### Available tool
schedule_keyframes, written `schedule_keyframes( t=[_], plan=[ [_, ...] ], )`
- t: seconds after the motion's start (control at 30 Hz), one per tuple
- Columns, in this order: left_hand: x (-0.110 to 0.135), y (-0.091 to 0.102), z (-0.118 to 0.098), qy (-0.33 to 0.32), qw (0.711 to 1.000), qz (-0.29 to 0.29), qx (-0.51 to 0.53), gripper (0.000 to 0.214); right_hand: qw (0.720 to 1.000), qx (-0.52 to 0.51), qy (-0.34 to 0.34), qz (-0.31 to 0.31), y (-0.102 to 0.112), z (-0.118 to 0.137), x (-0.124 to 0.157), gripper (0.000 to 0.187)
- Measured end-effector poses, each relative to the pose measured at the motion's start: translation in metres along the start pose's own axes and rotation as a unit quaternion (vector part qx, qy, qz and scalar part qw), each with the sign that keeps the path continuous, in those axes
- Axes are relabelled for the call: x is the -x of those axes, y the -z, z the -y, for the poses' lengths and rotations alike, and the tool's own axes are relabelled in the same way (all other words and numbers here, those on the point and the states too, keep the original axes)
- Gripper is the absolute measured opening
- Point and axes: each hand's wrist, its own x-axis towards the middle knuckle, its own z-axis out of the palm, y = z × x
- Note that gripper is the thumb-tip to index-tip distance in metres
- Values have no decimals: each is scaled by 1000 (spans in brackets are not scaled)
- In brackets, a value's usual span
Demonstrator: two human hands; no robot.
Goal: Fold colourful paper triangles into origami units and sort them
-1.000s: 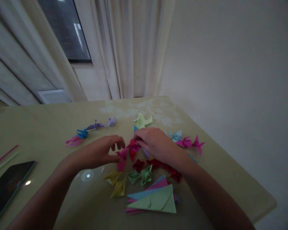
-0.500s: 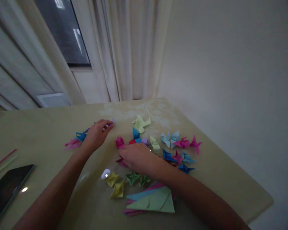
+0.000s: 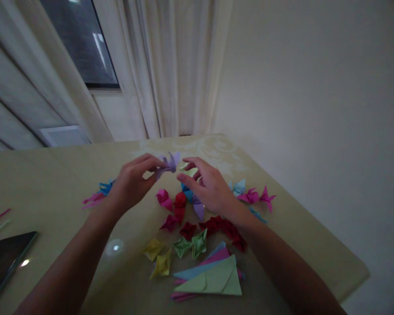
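1. The purple bird (image 3: 170, 162) is up off the table (image 3: 52, 183), pinched between the thumb and fingers of the left hand (image 3: 134, 181).
2. The right hand (image 3: 209, 183) is unclasped, thumb and fingers parted, its tips just beside the bird and seemingly apart from it.
3. The handling of this bird looks midway: it is lifted but not set down.
4. Behind the right fingers lies a pale green bird (image 3: 189, 169), partly hidden.
5. Between and below the hands, folded work is grouped: a pink piece (image 3: 164, 199), a red piece (image 3: 180, 206), a lilac piece (image 3: 198, 209) and a blue piece (image 3: 187, 191).
6. Nearer the person than both hands are dark red pieces (image 3: 212, 225), green pieces (image 3: 183, 248) and yellow pieces (image 3: 162, 264), all with their folded shapes made.
7. Beyond the left wrist, a blue bird (image 3: 105, 188) and a pink bird (image 3: 93, 201) lie apart from that group.
8. Beyond the right wrist are magenta birds (image 3: 267, 198).
9. The paper pile (image 3: 216, 280), nearest the person, is folded only into flat shapes, so it seems the least finished.
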Motion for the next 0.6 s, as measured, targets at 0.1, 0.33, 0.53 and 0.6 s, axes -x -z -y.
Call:
schedule_keyframes(
  t=[0.1, 0.33, 0.53, 0.6],
  plan=[
    [-1, 6, -45, -117, 993, 13, 6, 18, 996, -83, 12, 9, 15, 4, -2, 29],
    [-6, 17, -41, -41, 992, 87, 75, 36, 997, 54, 46, 40, 44, 6, -3, 8],
    [28, 15, 77, 245, 930, 128, -242, 53, 977, 211, -9, 17, 55, -30, -15, 10],
    [45, 13, 111, 288, 896, 198, -274, 61, 969, 244, -39, 24, 50, -49, -21, 12]
  ],
)
